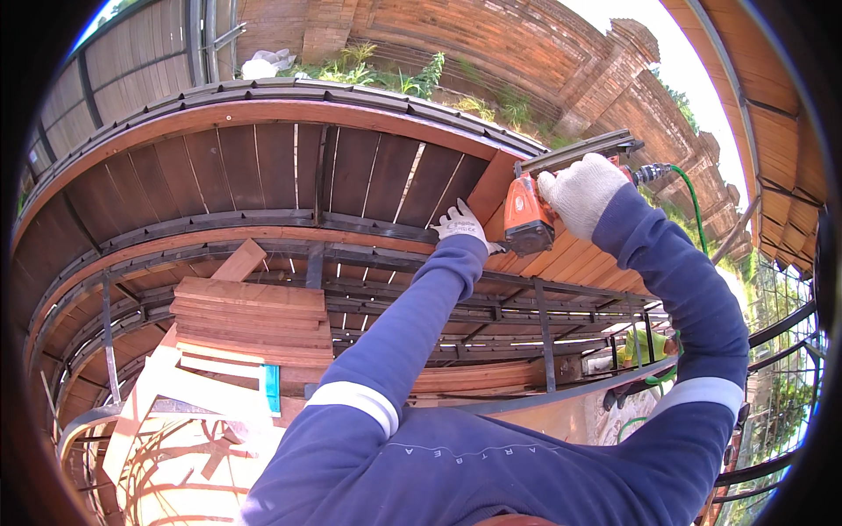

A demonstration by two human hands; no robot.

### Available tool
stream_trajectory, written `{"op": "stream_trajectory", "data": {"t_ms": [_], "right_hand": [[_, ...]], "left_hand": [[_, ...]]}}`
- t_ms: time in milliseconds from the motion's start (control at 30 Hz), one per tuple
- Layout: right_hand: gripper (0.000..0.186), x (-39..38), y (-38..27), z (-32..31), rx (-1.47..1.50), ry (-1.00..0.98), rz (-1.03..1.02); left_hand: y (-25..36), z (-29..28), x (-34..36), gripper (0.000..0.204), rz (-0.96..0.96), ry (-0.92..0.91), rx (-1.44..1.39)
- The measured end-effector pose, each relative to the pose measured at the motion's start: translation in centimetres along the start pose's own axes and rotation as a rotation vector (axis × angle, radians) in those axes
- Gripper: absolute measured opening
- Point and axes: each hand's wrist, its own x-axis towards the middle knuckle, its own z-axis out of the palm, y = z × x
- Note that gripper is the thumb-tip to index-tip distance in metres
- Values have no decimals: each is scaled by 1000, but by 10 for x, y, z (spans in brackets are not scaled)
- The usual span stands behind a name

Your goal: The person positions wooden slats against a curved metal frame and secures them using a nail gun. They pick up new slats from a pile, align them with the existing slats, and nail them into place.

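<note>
My right hand (583, 195), in a pale work glove, is closed around the handle of an orange and black pneumatic nail gun (526, 210). A green air hose (697, 210) runs from its metal coupling down past my right arm. The gun's lower end is over the curved planking, just right of my left hand. My left hand (459, 221), also gloved, lies with fingers spread at the lower end of a reddish-brown wooden board (489, 186). Dark boards (263, 167) line the curve to its left, and lighter orange-brown ones (574, 263) continue to its right.
Curved metal rails (386, 230) carry the planking. A stack of wooden boards (250, 307) stands at lower left. Beyond the outer rim are plants (421, 79) and a brick wall (491, 44). Someone in yellow-green clothing (645, 346) is partly visible below my right arm.
</note>
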Motion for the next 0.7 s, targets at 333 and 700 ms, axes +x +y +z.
{"op": "stream_trajectory", "data": {"t_ms": [333, 700], "right_hand": [[13, 1, 4, 18, -79, -25, -43], [14, 4, -5, 5, -97, 30, -12]], "left_hand": [[-2, 0, -3, 140, 7, 18, 0], [-1, 1, 1, 139, 15, 6, -28]]}}
